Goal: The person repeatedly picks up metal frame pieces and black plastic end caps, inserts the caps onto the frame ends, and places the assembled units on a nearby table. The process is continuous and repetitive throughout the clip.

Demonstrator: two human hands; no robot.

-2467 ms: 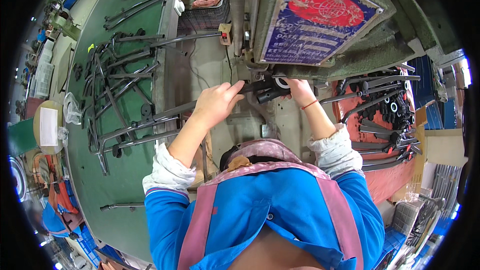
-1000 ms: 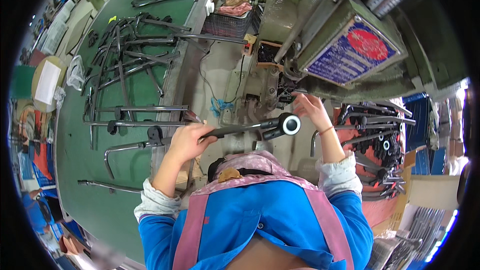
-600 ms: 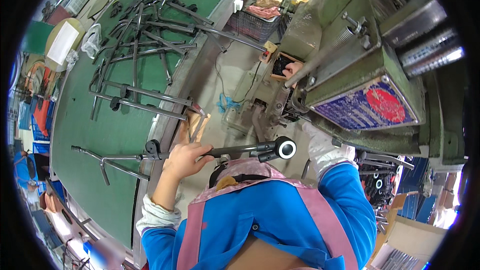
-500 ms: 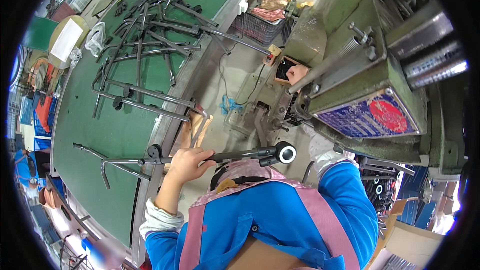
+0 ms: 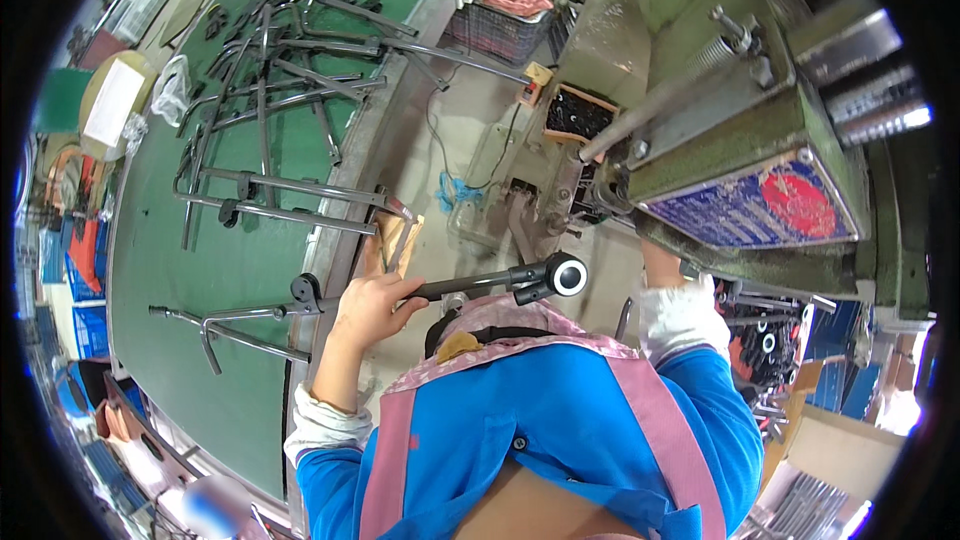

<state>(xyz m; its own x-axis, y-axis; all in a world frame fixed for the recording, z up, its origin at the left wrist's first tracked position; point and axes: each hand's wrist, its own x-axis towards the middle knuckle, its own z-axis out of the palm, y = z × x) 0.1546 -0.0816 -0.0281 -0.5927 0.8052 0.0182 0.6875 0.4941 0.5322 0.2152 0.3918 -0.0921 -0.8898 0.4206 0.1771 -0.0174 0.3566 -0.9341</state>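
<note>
My left hand (image 5: pixel 375 308) is closed around a dark metal tube frame (image 5: pixel 455 286). One end of the frame carries a black round joint with a white ring (image 5: pixel 568 277), close in front of my apron. The frame's bent, forked end reaches left over the green table. Of my right hand (image 5: pixel 660 262) only the wrist side shows, below a white cuff; its fingers are hidden behind the green machine head (image 5: pixel 750 195). Beyond the machine's work area sits a small open box (image 5: pixel 548 130) of small black parts, with no hand in it.
Dark tube frames (image 5: pixel 270 70) lie heaped on the green table (image 5: pixel 160 260) at left. A black crate (image 5: pixel 500 32) with cloths stands at the far side. Several ringed tube parts (image 5: pixel 768 343) are stacked at right, near a cardboard box (image 5: pixel 835 430).
My right hand has left the box of black parts and drawn back toward me, behind the machine head. My left hand still grips the tube frame, whose ringed end sits slightly higher.
</note>
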